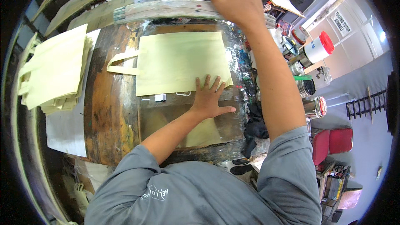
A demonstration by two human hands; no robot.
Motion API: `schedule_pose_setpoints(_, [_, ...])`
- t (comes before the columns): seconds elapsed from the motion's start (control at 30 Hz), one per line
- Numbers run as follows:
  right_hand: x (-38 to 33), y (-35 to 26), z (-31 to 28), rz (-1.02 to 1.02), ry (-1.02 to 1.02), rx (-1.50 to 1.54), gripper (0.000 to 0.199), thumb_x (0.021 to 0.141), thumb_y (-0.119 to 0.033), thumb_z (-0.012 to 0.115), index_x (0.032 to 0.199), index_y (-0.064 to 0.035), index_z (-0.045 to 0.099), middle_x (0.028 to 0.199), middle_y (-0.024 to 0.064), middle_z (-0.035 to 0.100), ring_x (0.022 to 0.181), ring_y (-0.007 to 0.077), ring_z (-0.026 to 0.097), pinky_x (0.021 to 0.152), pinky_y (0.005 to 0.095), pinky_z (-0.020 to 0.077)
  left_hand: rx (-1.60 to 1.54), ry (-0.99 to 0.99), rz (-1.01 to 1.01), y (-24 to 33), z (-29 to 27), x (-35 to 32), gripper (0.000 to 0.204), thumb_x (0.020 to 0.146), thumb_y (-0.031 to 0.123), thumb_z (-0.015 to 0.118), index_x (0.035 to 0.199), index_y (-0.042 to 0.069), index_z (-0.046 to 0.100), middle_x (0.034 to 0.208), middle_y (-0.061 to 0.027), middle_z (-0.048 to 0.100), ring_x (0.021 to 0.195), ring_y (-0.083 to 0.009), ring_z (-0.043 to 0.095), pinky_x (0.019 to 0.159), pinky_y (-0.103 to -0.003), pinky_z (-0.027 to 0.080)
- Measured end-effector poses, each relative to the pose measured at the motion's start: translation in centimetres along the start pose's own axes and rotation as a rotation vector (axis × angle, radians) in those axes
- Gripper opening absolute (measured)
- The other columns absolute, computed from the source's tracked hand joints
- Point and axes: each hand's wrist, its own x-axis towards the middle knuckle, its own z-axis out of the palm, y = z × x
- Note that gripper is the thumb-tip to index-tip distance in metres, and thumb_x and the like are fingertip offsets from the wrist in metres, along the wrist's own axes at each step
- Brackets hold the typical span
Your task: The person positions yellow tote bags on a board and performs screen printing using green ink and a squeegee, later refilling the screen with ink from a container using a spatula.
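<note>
A pale yellow cloth tote bag (175,58) lies flat on the stained work table (106,121), its handle loop (121,63) pointing left. My left hand (208,100) rests on the bag's near right corner with fingers spread, holding nothing. At the far edge of the table, a paint-smeared screen printing frame (166,10) stands tilted up. Its upper rim is in the grasp of my right hand (239,0), thumb on the near side; the other fingers are partly cut off by the picture's edge.
To the left, a pile of similar tote bags (54,66) sits on a white sheet (66,131). Paint cans and tubs (318,48) crowd the right side, with a dark cloth (256,129) at the table's right edge. Red chairs (339,141) and a shelf (335,183) stand farther right.
</note>
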Motion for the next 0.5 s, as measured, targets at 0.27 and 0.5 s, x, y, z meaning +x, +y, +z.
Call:
schedule_pose_setpoints(0.27, [-1.7,0.6,1.7,-0.103,0.044,-0.054,0.068,0.098,-0.069,0.059,0.077,-0.0052,0.068,0.076,0.0182,0.072,0.074,0.0394,0.071,0.071,0.0527,0.0489,-0.659,0.411,-0.376,-7.2,-8.5,-3.4,0.105,0.076,0.058,0.094,0.154,0.002,0.052,0.135,-0.0199,0.068,0.121,-0.0333,0.068,0.108,-0.046,0.053])
schedule_pose_setpoints(0.5, [-11.6,0.5,3.5,-0.147,-0.395,0.016,0.060,0.077,-0.041,0.090,0.113,-0.0051,0.060,0.103,0.0164,0.067,0.100,0.0393,0.066,0.085,0.0516,0.0455,-1.109,0.523,-0.466,-14.6,-15.0,-10.5,0.103,0.068,0.031,0.104,0.151,-0.005,0.055,0.134,-0.0190,0.071,0.122,-0.0243,0.068,0.109,-0.037,0.051])
